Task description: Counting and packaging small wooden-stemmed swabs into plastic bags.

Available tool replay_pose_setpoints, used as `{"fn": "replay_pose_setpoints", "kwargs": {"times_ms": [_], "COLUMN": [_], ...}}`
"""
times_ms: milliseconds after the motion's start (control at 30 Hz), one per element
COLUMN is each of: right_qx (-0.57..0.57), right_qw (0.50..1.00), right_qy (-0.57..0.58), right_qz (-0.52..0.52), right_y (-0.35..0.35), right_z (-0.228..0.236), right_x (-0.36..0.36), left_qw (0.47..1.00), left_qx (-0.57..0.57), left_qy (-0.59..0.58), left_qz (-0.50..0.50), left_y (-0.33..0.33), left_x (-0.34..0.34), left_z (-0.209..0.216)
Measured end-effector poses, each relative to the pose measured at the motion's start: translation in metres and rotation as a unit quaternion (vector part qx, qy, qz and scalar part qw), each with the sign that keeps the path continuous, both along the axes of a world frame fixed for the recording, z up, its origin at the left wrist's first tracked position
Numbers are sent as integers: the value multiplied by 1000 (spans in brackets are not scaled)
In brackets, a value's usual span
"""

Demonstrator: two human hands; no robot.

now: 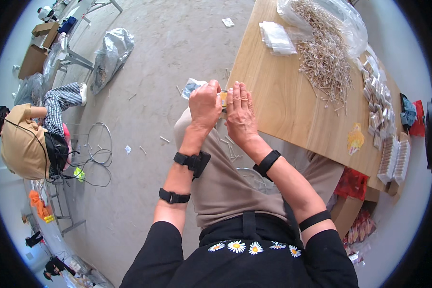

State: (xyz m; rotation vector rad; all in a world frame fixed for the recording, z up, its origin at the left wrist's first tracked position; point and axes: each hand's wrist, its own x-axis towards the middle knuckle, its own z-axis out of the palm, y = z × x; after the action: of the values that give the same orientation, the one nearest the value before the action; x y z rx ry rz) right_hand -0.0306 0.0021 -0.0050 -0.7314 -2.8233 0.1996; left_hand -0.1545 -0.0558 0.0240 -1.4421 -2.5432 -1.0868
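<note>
A small yellow-labelled pack (223, 98) shows between my hands, just off the table's left edge; most of it is hidden. My left hand (204, 106) is closed, its curled fingers against the pack's left side. Fingers straight and together, my right hand (241, 113) lies flat along the pack's other side. A piece of clear and bluish plastic film (192, 88) shows just beyond my left hand.
On the wooden table (273, 91) lie a big heap of cotton swabs (325, 62), flat clear bags (277, 38) and several small white packs (377, 103). Loose swabs are scattered on the floor (153, 62). Another person (26, 139) sits at the left, near looped cables.
</note>
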Motion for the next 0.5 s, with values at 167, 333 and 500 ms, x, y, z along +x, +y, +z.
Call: {"fn": "replay_pose_setpoints", "kwargs": {"times_ms": [167,333,500], "right_qx": [12,-21,-38], "right_qw": [1000,998,997], "right_qy": [9,30,17], "right_qz": [-24,-54,-58], "right_y": [-1,-11,-20], "right_z": [-8,-12,-8], "right_x": [-13,-23,-27], "left_qw": [1000,1000,990], "left_qx": [-7,-3,13], "left_qy": [19,16,-100], "left_qz": [5,27,96], "left_y": [3,9,-1], "left_x": [3,11,9], "left_z": [0,-1,-6]}}
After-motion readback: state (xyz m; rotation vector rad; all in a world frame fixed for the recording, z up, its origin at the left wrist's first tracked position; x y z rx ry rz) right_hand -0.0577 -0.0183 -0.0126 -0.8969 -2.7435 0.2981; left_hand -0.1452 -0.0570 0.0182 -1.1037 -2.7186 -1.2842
